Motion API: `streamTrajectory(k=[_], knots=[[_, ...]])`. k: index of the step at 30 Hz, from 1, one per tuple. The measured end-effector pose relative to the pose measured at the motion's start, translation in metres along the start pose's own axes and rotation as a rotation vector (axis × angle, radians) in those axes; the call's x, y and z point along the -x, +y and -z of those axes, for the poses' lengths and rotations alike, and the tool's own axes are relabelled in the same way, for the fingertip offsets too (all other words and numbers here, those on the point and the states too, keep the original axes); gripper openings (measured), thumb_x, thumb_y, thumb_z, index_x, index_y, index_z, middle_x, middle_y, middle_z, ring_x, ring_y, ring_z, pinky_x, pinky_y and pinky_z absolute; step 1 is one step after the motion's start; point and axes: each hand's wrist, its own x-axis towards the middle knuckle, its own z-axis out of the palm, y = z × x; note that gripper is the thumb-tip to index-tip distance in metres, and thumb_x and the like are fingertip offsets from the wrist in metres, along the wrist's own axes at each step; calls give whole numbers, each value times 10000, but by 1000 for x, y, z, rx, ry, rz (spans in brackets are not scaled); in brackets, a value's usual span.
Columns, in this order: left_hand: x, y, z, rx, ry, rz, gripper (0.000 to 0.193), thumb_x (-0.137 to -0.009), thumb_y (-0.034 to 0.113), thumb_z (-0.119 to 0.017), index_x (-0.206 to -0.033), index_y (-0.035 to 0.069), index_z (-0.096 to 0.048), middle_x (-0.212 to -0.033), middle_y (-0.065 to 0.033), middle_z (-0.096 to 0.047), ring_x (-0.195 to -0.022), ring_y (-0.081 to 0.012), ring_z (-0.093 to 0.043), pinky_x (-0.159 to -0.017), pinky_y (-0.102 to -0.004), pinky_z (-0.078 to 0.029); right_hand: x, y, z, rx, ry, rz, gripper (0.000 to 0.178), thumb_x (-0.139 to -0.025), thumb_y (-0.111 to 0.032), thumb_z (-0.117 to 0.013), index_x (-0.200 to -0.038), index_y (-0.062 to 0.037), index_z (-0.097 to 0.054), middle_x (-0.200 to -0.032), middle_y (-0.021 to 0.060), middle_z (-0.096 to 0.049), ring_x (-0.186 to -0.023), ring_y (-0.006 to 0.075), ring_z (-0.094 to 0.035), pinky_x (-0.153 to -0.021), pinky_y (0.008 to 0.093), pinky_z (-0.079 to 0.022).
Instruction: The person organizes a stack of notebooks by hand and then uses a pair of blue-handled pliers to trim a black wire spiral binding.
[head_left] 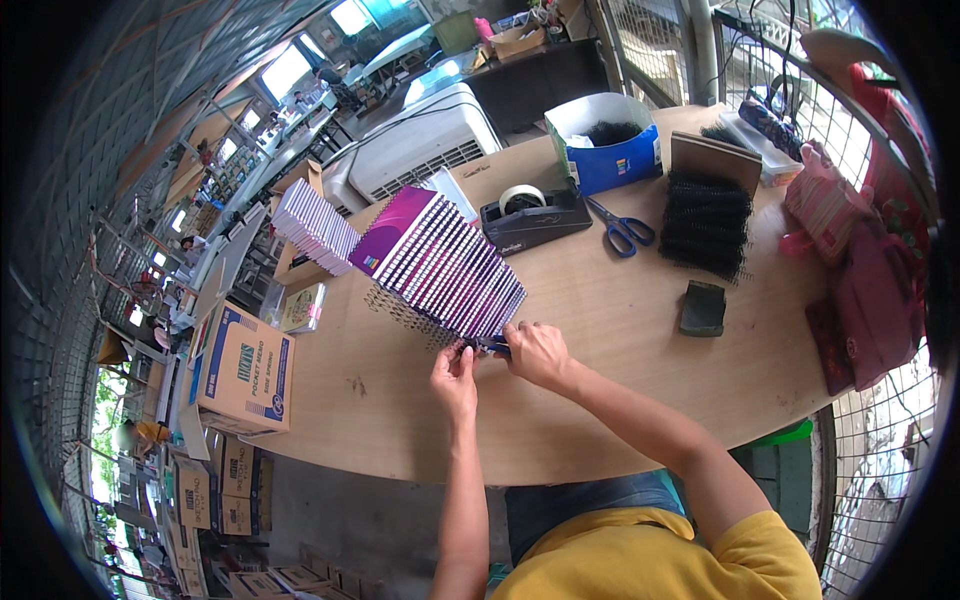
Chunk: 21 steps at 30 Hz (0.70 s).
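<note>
A tall stack of spiral notebooks with purple covers stands on the table in front of me, dark coils running along their edges. Loose coil ends stick out at the stack's lower left. My left hand is closed at the stack's near corner, thumb and fingertips pinched together beside a coil end; what lies between them is too small to make out. My right hand grips a small hand tool with dark blue handles, its tip at that same corner, close to my left fingertips. The tool's jaws are mostly hidden.
Beyond the stack are a tape dispenser, blue-handled scissors and a blue-white box of black coils. Black coils and a dark block lie right. More notebooks and a cardboard box stand left.
</note>
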Motion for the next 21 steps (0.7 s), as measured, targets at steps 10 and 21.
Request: streamTrajectory(k=[10,21], knots=[[1,2,0,29,-6,-27,182,-908,-14,-587,-1079,-73,-561,-1004,-114,-645,-862,-168,-659,-773,-282,-570,1,-9,23,34,17,7,495,-733,-381,-754,-1050,-56,-558,-1006,169,-599,-921,346,-608,-689,495,-504],[-1,13,-3,17,9,10,206,-916,33,-602,-1093,-63,-560,-1007,-101,-638,-847,-165,-656,-752,-279,-569,-6,-2,13,-86,-41,-6,349,-801,-305,-676,-961,-12,-577,-852,191,-621,-730,372,-631,-612,492,-499]])
